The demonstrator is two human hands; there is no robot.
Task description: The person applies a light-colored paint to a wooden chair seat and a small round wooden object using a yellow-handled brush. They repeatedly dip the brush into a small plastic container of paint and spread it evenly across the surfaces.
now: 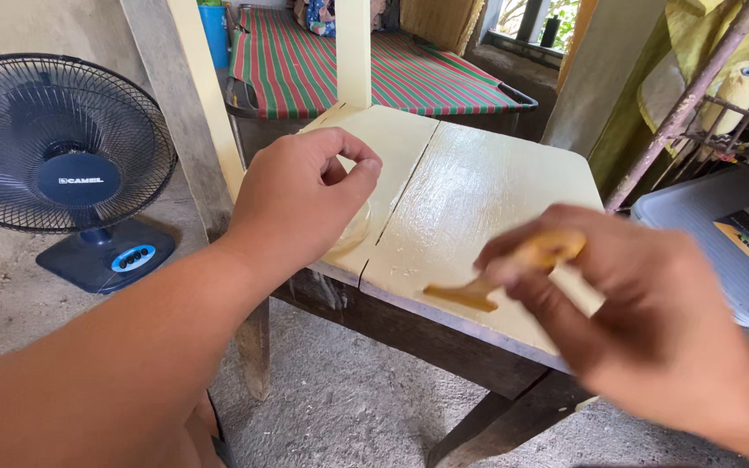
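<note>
A wooden chair seat [470, 191] coated in pale yellow paint, glossy and wet-looking on its right board, fills the middle of the head view. My left hand [301, 195] rests on the left board, fingers curled around a small clear round container [353, 230] that it mostly hides. My right hand [643, 321] hovers at the seat's front right corner, blurred, shut on a paintbrush [500, 273] with a yellow-stained handle; its bristle end lies low over the seat's front edge.
A dark blue table fan [62, 156] stands on the concrete floor at left. Yellow chair back posts [353, 52] rise behind the seat. A striped red-green cot [305, 65] is beyond. A grey plastic bin lid [721, 234] and rusty metal rack [695, 95] sit right.
</note>
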